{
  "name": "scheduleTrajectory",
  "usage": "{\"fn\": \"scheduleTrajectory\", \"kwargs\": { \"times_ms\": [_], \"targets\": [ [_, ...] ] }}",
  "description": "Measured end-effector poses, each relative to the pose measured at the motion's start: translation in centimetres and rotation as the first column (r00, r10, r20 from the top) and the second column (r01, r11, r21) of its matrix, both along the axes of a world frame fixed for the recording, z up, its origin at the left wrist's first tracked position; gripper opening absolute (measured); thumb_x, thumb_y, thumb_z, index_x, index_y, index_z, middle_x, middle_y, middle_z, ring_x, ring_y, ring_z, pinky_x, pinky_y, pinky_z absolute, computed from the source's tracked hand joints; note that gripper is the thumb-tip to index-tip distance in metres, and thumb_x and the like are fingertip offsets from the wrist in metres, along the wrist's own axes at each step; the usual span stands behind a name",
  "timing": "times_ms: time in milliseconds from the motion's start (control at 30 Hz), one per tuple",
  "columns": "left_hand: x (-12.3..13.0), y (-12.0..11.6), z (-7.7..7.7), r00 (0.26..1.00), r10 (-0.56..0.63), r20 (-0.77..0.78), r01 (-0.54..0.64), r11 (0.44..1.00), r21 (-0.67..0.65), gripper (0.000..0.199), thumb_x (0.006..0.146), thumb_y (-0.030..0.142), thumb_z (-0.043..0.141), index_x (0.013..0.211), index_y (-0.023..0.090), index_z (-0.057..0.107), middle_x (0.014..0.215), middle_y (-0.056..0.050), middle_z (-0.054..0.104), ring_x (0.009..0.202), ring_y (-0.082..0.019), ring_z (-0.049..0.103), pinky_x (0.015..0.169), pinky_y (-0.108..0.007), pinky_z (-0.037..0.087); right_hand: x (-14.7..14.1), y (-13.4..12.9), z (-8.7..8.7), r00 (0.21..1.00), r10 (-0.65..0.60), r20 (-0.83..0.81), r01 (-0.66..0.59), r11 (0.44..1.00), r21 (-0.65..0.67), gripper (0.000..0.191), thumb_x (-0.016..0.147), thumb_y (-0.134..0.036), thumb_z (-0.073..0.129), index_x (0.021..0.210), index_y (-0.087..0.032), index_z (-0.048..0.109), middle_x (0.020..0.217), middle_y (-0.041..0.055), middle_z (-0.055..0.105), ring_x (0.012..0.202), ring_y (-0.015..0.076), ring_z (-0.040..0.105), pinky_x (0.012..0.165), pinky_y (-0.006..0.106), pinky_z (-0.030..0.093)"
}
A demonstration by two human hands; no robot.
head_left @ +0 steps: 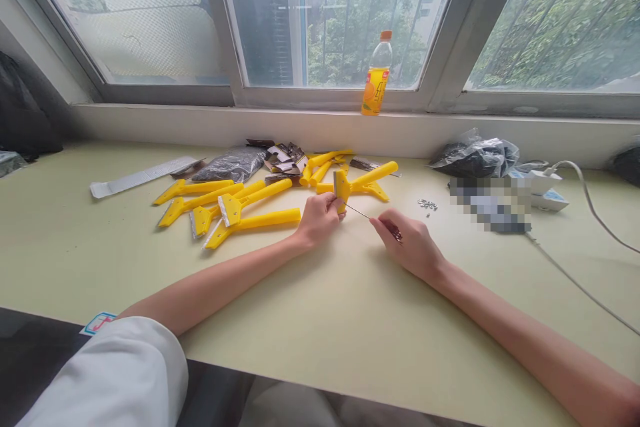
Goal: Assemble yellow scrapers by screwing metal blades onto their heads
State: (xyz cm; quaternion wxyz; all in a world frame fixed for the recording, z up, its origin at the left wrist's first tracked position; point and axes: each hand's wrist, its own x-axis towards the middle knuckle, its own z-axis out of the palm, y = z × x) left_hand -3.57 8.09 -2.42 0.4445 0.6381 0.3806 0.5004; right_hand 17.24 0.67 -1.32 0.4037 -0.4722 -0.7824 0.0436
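One pale table [280, 300] stretches under me, its back edge along the sill, its near edge slanting below my white sleeve [120, 373]; the open room is the bare stretch between my forearms, and another at far left. Three window panes [565, 20] stand beyond. In come my two forearms from the lower corners, angled inward, wrists low over the tabletop.

Scrapers now: five yellow scrapers [267, 218] left of my left hand [320, 219], overlapping, blades pointing left; behind them more yellow handles [323, 172], too tangled to count. One loose scraper [377, 191] lies just behind the held scraper [370, 176], which sits raised near the table's middle, handle slanting up to the right.

Two bags: a grey bag [233, 165] at the back left, a clear bag [480, 157] with dark contents at the back right. One bottle [375, 90] on the sill.

My left fingers pinch the scraper by its head. My right hand [410, 240] curls closed around one thin-shafted tool [359, 211], shaft reaching that head; contact I can't tell. Smallest, beyond my right knuckles: a cluster of shiny metal pieces [428, 204], too tiny to count.
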Motion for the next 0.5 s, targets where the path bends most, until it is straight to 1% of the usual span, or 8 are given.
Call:
{"fn": "scheduleTrajectory", "kwargs": {
  "times_ms": [167,333,433,500],
  "targets": [
    [-0.02,-0.03,-0.05,1.0,-0.001,-0.007,0.001,1.0,0.003,0.023,0.093,0.031,0.059,0.082,0.013,0.068,0.087,-0.008,0.07,0.075,-0.017,0.07,0.07,-0.028,0.059,-0.02,0.01,0.0,1.0,-0.006,-0.009,0.006,1.0,0.003,0.026,0.1,-0.039,0.051,0.08,-0.022,0.05,0.065,-0.0028,0.052,0.056,0.011,0.039,0.055,0.025,0.038],
    [-0.03,-0.02,-0.22,1.0,-0.003,-0.005,0.003,1.0,0.008,0.022,0.093,0.031,0.059,0.082,0.014,0.068,0.086,-0.007,0.07,0.074,-0.017,0.07,0.07,-0.028,0.059,0.11,0.03,-0.05,1.0,0.003,0.016,-0.003,1.0,0.001,0.024,0.1,-0.038,0.052,0.082,-0.022,0.052,0.065,-0.0031,0.052,0.055,0.0111,0.039,0.056,0.025,0.039],
    [-0.03,0.05,-0.26,1.0,-0.001,-0.001,0.001,1.0,0.007,0.022,0.092,0.032,0.061,0.08,0.014,0.068,0.084,-0.007,0.07,0.075,-0.017,0.071,0.071,-0.028,0.059,0.0,-0.09,0.22,1.0,-0.01,0.025,0.009,0.999,0.04,0.02,0.1,-0.038,0.052,0.087,-0.022,0.055,0.07,-0.0008,0.055,0.058,0.0128,0.047,0.059,0.026,0.042],
    [-0.02,0.1,-0.26,1.0,0.008,0.001,-0.008,1.0,-0.001,0.022,0.092,0.031,0.061,0.08,0.014,0.068,0.083,-0.007,0.071,0.075,-0.018,0.071,0.07,-0.028,0.058,-0.23,-0.26,0.52,0.998,-0.002,0.058,-0.003,0.996,0.092,0.018,0.101,-0.035,0.05,0.092,-0.021,0.057,0.08,0.0034,0.059,0.067,0.0152,0.054,0.065,0.028,0.046]
  ]
}}
